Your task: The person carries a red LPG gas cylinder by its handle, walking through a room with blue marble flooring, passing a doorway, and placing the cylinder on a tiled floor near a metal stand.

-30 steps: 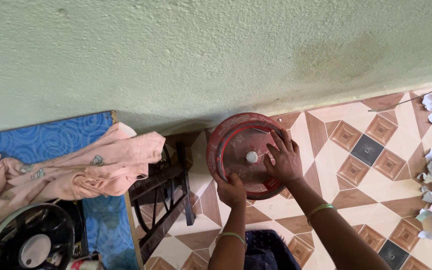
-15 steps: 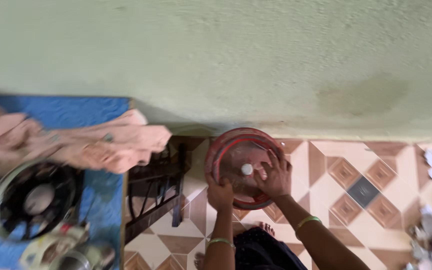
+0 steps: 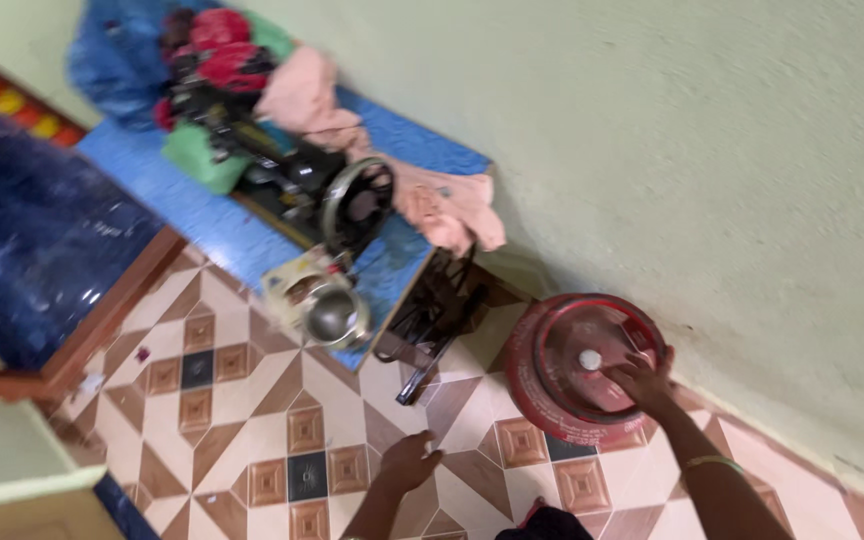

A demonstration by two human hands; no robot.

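Note:
A red gas cylinder point(image 3: 577, 370) stands on the tiled floor against the pale green wall, seen from above, with a white cap in the middle of its top. My right hand point(image 3: 642, 382) rests on the cylinder's top ring, fingers spread over it. My left hand point(image 3: 410, 462) hangs free over the floor tiles to the left of the cylinder, holding nothing, fingers loosely apart.
A black sewing machine point(image 3: 297, 185) stands on a blue-covered table point(image 3: 222, 230) with pink cloth point(image 3: 442, 205) draped over it and a black iron treadle frame point(image 3: 437, 315) beneath. A dark blue bed point(image 3: 22, 250) with a wooden edge lies at left.
My left hand has let go of the cylinder and swung left over the floor. The view has turned left and tilted, bringing the whole sewing table and the bed into sight.

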